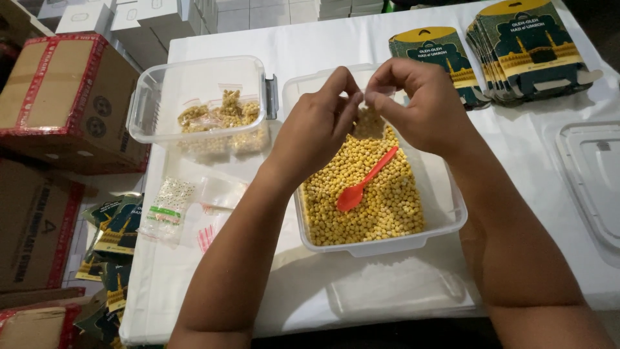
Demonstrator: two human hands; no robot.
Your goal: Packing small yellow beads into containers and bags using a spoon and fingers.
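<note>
At far left, a clear tub already holds several filled packets; spare empty bags lie near it. The left hand and right hand pinch a small clear bag over the bin of yellow pellets, still mostly full. The bag's seal is hidden by fingertips.

A small clear bag, partly filled with yellow beans, is hanging upright above the far end of the tub, its top edge being pinched from both sides. The tub, a clear rectangular box, is sitting on the white desk, filled with a thick layer of yellow beans. An orange spoon is lying on the beans, bowl toward the near side, handle pointing up toward the bag.
</note>
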